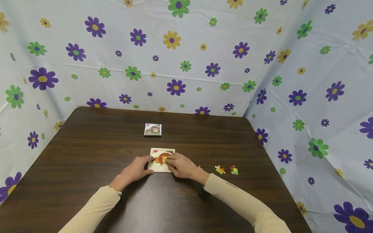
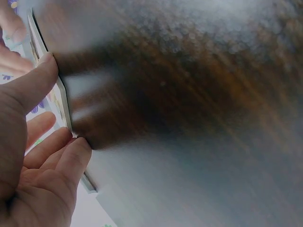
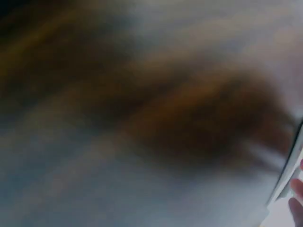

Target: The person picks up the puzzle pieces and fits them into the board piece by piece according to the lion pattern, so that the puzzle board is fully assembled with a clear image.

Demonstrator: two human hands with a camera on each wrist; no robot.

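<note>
A small wooden jigsaw puzzle board (image 1: 155, 169) with a pale frame and a partly assembled lion picture lies on the table. My left hand (image 1: 138, 167) holds its left side, fingers at the frame and thumb near the front corner. The left wrist view shows the left hand (image 2: 45, 156) against the board's edge (image 2: 63, 101). Over the board's right part, my right hand (image 1: 182, 165) rests its fingertips on the lion picture. Whether a piece is under those fingers is hidden. Only a few fingertips (image 3: 297, 189) show in the right wrist view.
Right of the board lie two loose puzzle pieces, one orange-green (image 1: 220, 169) and another similar piece (image 1: 234, 170). A bit of another piece (image 1: 199, 167) shows behind the right wrist. A lion picture card (image 1: 152, 129) lies farther back on the dark wooden table (image 1: 87, 145). Flowered curtains (image 1: 116, 64) surround it.
</note>
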